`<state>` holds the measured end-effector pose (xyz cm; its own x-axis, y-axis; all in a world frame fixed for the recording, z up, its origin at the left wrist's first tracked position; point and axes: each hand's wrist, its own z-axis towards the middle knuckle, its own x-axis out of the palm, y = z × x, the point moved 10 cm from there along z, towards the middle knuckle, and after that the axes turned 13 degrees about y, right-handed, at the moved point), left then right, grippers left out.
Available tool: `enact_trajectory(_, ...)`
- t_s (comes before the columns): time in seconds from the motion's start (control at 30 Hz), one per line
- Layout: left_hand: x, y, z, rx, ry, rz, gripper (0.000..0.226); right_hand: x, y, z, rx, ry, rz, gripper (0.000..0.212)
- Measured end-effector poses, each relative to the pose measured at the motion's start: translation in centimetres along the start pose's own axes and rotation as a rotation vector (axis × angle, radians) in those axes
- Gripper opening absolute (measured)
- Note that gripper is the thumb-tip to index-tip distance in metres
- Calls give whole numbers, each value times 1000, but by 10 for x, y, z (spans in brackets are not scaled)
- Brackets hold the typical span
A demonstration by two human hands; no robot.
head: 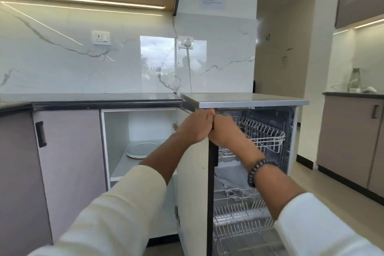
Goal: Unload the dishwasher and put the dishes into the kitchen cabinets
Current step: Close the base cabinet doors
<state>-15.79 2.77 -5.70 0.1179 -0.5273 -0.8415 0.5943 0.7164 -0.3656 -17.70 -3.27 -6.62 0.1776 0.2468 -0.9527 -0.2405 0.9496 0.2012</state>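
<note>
My fingertips are hidden behind the cabinet door (194,183) edge. My left hand (194,128) and right hand (225,130) both grasp its top, fingers curled over it. The dishwasher (291,141) stands open just right; one plate (139,149) sits inside the cabinet.

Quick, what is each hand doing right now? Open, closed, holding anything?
Left hand: curled over the top edge of the open cabinet door.
Right hand: beside it at the same edge; grip cannot be told.

White marble backsplash (62,64) ahead of me, lit strip (83,1) under upper cabinets, grey counter (83,97), pale floor (324,189) to my right.
</note>
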Motion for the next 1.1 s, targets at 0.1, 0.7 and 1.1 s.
enact_trajectory(0.1,-7,-1,-7,-4,-80,-21,41,1,0,-1,-18,-99,51,23)
enact_trajectory(0.7,-116,214,-116,-198,-350,421,33,162,195,88,-476,124,175,81)
enact_trajectory(1.1,-83,357,-93,-359,-313,731,74,238,225,204,-442,33,-56,92)
